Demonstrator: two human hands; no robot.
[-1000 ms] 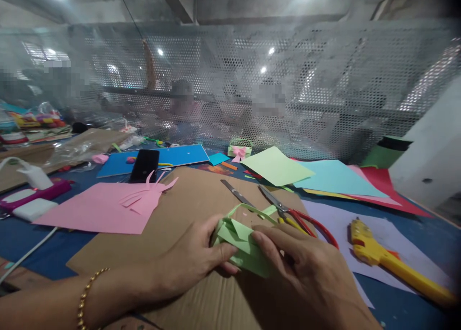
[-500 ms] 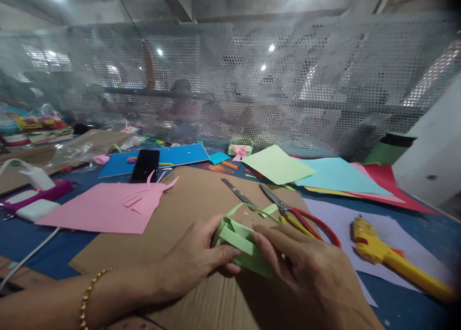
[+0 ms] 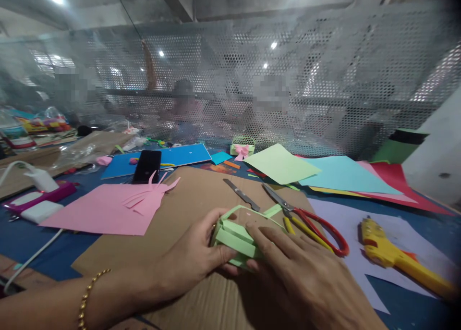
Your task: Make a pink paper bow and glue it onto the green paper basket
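A small light-green paper basket [image 3: 236,241] with a thin paper handle is between my two hands above the cardboard [image 3: 201,186]. My left hand [image 3: 198,246] grips its left end, thumb on the front side and fingers behind. My right hand [image 3: 298,262] is closed on the right end, fingers over the top and thumb low at the front. That hand hides the basket's right part. Just beyond lie a metal blade [image 3: 240,194] and scissors [image 3: 306,219] with red and yellow handles.
A yellow glue gun [image 3: 382,246] rests on lilac paper at right. Pink paper [image 3: 104,207], a black phone [image 3: 147,165] and a purple power strip [image 3: 46,198] are at left. Coloured sheets [image 3: 353,174] and another green basket with a pink bow [image 3: 242,151] stand farther back, before a perforated screen.
My right hand's fingers have shifted left and flattened over the top of the basket. The left hand keeps its hold. The whole view has moved slightly.
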